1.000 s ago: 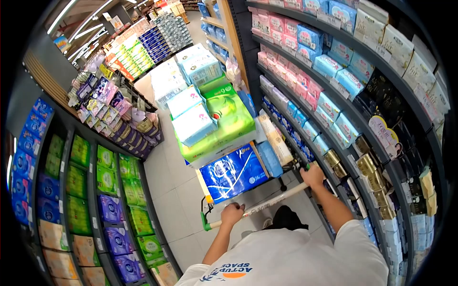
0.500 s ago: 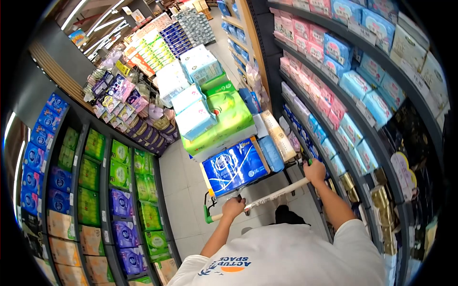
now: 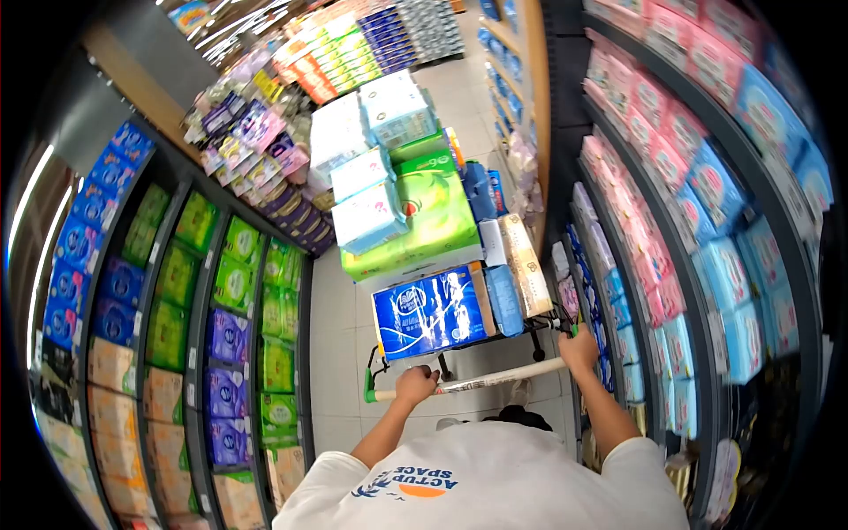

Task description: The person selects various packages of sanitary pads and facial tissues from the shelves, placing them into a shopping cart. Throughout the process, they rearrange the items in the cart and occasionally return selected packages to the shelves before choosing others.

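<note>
Glossy blue packs (image 3: 69, 283) stand stacked at the far left of where I look, their plastic wrap creased and shiny. Next to them, dark grey shelving (image 3: 196, 331) curves down with pillow-shaped packs on its boards: green packs (image 3: 234, 283), purple packs (image 3: 228, 389) and, lower, matt beige packs (image 3: 113, 406). Past its far end bulges a rack of small flat pouches (image 3: 256, 132), crinkled and overlapping.

On pale floor tiles (image 3: 336, 380), in the aisle between the shelves, stands the loaded cart (image 3: 370, 382), directly ahead of a person in a soft white shirt (image 3: 495, 468). The left hand (image 3: 415, 386) is wrapped around the smooth, round, cream-coloured handle (image 3: 495, 378), a little in from its green plastic end, fingers curled over the bar. Just beyond the handle sits a boxy blue bale (image 3: 424, 314), its film catching hard white glints. Behind it is a bulky green bale (image 3: 446, 221), with rounded pale-blue-and-white packs (image 3: 367, 216) on top. To the right, a slim light-blue pack (image 3: 503, 300) lies beside a long beige pack (image 3: 526, 265).

The right hand (image 3: 579, 347) clasps the handle's other end, fingers closed around it. Beyond rise rows of plump pink packs (image 3: 632, 238) and pale-blue packs (image 3: 733, 291); the dark goods low at far right are too blurred for me to make out.
</note>
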`<state>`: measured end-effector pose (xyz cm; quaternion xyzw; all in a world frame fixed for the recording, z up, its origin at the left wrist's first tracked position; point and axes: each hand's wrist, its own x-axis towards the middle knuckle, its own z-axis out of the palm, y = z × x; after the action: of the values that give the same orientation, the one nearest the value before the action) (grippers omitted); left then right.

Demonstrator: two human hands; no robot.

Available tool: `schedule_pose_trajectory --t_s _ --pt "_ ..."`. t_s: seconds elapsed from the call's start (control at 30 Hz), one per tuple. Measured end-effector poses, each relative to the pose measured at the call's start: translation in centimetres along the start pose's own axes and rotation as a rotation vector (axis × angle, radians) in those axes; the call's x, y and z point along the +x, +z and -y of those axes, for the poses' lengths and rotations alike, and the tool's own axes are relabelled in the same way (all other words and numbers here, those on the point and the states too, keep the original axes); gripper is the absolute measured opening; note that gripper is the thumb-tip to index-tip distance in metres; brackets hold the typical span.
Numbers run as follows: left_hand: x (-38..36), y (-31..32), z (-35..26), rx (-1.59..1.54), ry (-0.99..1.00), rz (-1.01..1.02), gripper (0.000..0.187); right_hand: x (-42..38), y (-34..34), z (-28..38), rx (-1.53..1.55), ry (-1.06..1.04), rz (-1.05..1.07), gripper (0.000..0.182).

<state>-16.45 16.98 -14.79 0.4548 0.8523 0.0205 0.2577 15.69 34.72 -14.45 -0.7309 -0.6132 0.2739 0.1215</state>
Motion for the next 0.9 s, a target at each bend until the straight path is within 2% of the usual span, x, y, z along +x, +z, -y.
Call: schedule_pose_trajectory --t_s 0.17,0.27,0.3,0.37,0.4,0.43,0.5,0.57,0.6,0.63,0.7,0.77,0.8,0.9 --pt "1.6 -0.8 0.2 -0.046 -0.059 -0.113 0.032 2.1 0.3 1.7 0.022 -0.046 0.112 0.054" --pt "2.2 -0.5 0.3 -0.123 -0.054 -0.345 0.027 2.9 0.4 2.2 0.025 -0.083 0.147 0.053" --pt "2.2 -0.5 0.4 -0.134 -0.065 -0.349 0.027 3.3 0.4 2.5 0.043 -0.126 0.149 0.052" --pt "1.9 -0.4 0.5 -0.315 0.006 -0.465 0.025 4.1 -0.1 3.4 0.007 -0.144 0.177 0.05" --pt "1.8 -0.5 0.7 -0.326 0.005 -0.471 0.025 4.6 -0.5 4.2 -0.019 -0.147 0.197 0.049" --pt "1.5 -0.9 1.1 -0.435 -0.029 -0.562 0.025 4.8 -0.7 5.3 -0.025 -0.151 0.184 0.049" --pt "2.7 -2.5 2.4 -0.605 -0.096 -0.78 0.025 5.7 -0.7 8.2 0.115 -0.524 -0.176 0.043" --pt "4.2 -6.6 3.3 -0.649 -0.135 -0.992 0.023 5.5 -3.2 14.0 0.219 -0.746 -0.301 0.037" --pt "4.9 -10.4 2.6 -0.626 -0.143 -1.084 0.021 5.6 -4.1 16.8 0.308 -0.793 -0.272 0.037" --pt "6.2 -13.5 2.7 -0.632 -0.036 -1.139 0.015 5.7 -4.7 19.6 0.397 -0.842 -0.237 0.037" --pt "8.3 -20.4 0.9 -0.686 0.172 -1.188 0.021 5.6 -5.6 25.3 0.48 -0.993 -0.21 0.042" --pt "11.3 -25.1 -1.6 -0.979 0.339 -1.17 0.026 5.2 -5.4 30.6 0.54 -1.001 -0.049 0.046" --pt "12.9 -26.5 -2.4 -0.984 0.354 -1.169 0.026 5.1 -4.9 32.7 0.545 -1.031 -0.04 0.049" --pt "16.9 -29.0 -4.3 -1.277 0.305 -0.97 0.033 5.0 -2.3 38.1 0.571 -1.063 -0.032 0.057"
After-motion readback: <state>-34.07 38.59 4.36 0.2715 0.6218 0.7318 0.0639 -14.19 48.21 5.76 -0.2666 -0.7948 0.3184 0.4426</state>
